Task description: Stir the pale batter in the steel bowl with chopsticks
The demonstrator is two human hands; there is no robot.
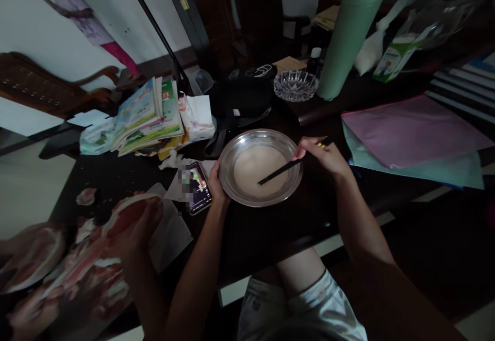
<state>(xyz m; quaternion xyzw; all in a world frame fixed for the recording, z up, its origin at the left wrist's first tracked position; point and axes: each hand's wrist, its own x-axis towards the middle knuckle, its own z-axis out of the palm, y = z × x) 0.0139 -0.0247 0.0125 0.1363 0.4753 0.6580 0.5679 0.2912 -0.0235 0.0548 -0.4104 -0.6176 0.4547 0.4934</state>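
Note:
A wide metal bowl (pixel 228 176) stands on the dark table, with a pale, creamy liquid (pixel 249 168) in its bottom. My left hand (pixel 217 183) grips the bowl's left rim. In my right hand (pixel 319 154) is a pair of dark chopsticks (pixel 280 171), slanting down to the left over the bowl. Their tips reach the liquid near its middle. Close beside my left hand lies a phone (pixel 200 191) with a lit screen, partly over white paper.
At left, another person's hands (pixel 141 227) handle raw meat (pixel 124 214). Behind are a stack of booklets (pixel 149 114), a black bag (pixel 245 96), a glass ashtray (pixel 296 85) and a tall green thermos (pixel 346 42). Pink and green folders (pixel 417 132) lie right. Another person (pixel 88 23) stands far left.

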